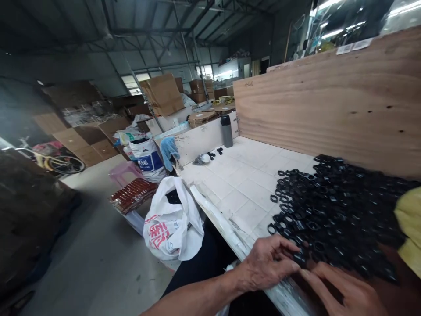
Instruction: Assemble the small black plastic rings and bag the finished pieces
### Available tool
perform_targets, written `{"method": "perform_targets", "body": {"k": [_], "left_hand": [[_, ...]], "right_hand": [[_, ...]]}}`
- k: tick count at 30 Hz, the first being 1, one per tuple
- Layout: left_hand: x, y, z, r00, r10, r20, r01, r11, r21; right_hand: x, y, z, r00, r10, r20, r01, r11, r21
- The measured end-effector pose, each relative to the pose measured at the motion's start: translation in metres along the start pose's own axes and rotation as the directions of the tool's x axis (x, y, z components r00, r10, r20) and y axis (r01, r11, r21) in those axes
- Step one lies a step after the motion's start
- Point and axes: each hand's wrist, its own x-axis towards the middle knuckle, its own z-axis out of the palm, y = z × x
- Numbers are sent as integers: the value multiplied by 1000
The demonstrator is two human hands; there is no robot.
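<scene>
At the near edge of the pale tiled surface (245,197), the left hand (263,263) and the right hand (348,292) meet beside the broad pile of small glossy black ring-shaped pieces (332,206), which spreads to the foot of the upright brown wooden board (322,101). The fingers of both hands are bent, thumb tips close together, over the pile's near margin; shadow hides whether either hand grips a piece, so I cannot tell.

To handle such small parts well, I would judge it best to take single pieces from the loose margin, pinch lightly by the rim, and keep both wrists low and steady over the surface, so that a slip drops back into the pile rather than over the edge.

Counting: two hands; one main pile, its pieces too many and too overlapped to number; one smaller scatter of black pieces (219,151), blurred together, near one grey bottle with a black lid (226,134); one white plastic bag with red printing (174,228) outside the surface's edge, dark contents at its mouth; one light blue cloth (169,151); one yellow item (411,215), cut off at the right.
</scene>
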Motion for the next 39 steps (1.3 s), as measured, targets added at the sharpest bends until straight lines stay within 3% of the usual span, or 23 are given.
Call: {"method": "perform_targets", "body": {"k": [9, 22, 27, 31, 36, 39], "left_hand": [[1, -1, -3, 997, -26, 71, 25, 1000, 13], [-1, -2, -4, 996, -18, 87, 10, 996, 83], [-2, -4, -4, 996, 2, 93, -8, 998, 64], [-2, -5, -3, 998, 9, 66, -13, 999, 51], [1, -6, -2, 998, 36, 57, -35, 999, -18], [1, -6, -3, 998, 26, 54, -25, 1000, -10]], "right_hand": [[2, -14, -3, 956, 274, 110, -282, 957, 73], [0, -16, -1, 956, 282, 79, -288, 954, 86], [3, -19, -3, 963, 264, 60, -269, 959, 94], [3, -19, -6, 939, 325, 114, -332, 942, 42], [2, -19, -5, 954, 282, 103, -291, 953, 81], [2, -22, -2, 934, 341, 109, -350, 933, 81]]}}
